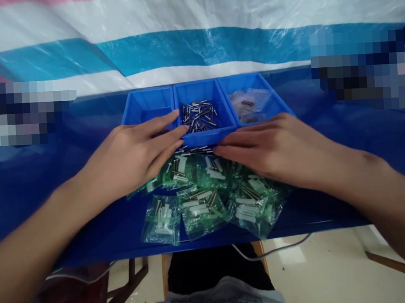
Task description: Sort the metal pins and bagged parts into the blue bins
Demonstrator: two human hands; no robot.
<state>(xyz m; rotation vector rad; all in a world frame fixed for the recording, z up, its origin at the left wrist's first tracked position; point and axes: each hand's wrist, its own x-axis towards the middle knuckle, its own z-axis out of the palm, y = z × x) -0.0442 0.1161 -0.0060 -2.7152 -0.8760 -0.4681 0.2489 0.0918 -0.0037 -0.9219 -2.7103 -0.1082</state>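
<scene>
My left hand (136,148) reaches over the front left of a blue three-part tray (206,137), fingers stretched and spread, nothing visibly held. Its fingertips lie by the divider and front wall of the middle compartment. Silver blind rivets (200,115) fill that compartment in a loose heap. More rivets (197,150) lie in a row outside, along the tray's front wall, between my two hands. At the front right, my right hand (270,143) has its fingers stretched out close together, tips at the right end of that row. Its thumb is mostly hidden.
Clear and green packets (204,210) with white plugs and screws lie in front of the tray, near the edge of the blue table (108,233). Small plastic bags (250,101) sit in the right compartment. A striped sheet (197,47) hangs behind. A cable (272,253) runs below.
</scene>
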